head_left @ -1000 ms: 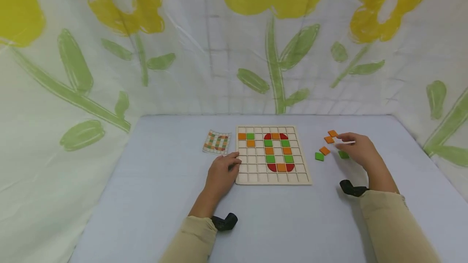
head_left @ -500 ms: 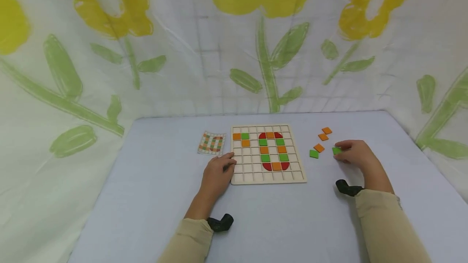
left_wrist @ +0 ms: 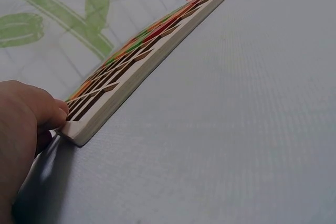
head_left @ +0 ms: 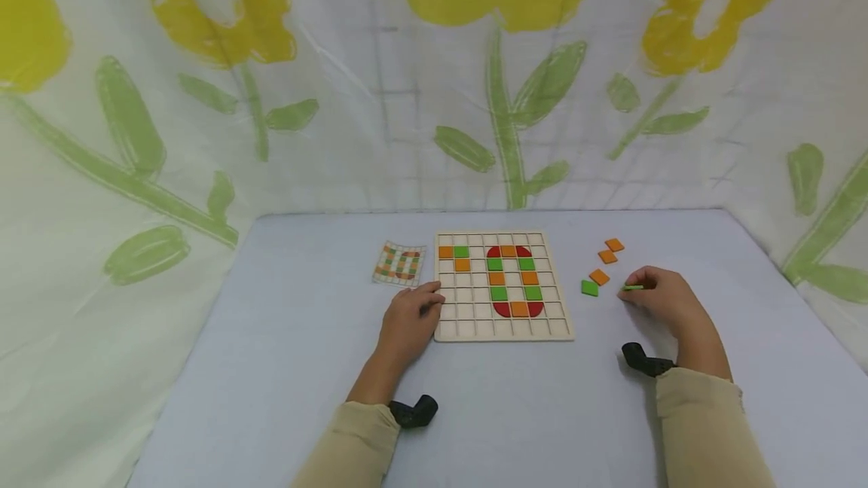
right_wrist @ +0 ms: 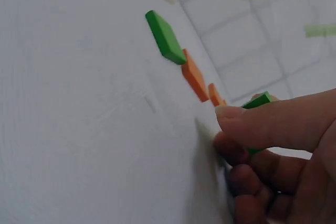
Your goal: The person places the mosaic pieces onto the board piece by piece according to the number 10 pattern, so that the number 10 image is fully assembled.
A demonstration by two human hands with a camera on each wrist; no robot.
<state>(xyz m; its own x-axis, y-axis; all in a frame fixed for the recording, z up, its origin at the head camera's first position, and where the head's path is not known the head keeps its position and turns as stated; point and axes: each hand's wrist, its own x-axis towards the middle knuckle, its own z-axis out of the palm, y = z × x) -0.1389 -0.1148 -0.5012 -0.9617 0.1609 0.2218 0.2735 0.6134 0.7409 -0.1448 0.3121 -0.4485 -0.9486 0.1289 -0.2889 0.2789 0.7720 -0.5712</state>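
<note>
A pale wooden grid board (head_left: 505,331) lies on the table, with orange, green and red tiles set in its cells. My left hand (head_left: 411,318) rests against its left edge, fingers on the rim (left_wrist: 73,127). My right hand (head_left: 661,297) pinches a green square tile (head_left: 632,288) between thumb and fingers just above the table (right_wrist: 261,100). To the left of that hand lie a loose green tile (head_left: 589,288) and three orange tiles (head_left: 600,276). In the right wrist view the loose green tile (right_wrist: 165,37) and two orange ones (right_wrist: 195,80) lie beyond my thumb.
A small pattern card (head_left: 399,263) lies left of the board. The table (head_left: 529,413) is covered in pale blue cloth. A flower-printed sheet (head_left: 434,81) hangs behind and at both sides. Black wrist camera mounts (head_left: 415,411) sit at both sleeves.
My right hand moved from the orange tiles down to the green tile, gripped it and lifted it off the table. The left hand stayed on the board's edge.
</note>
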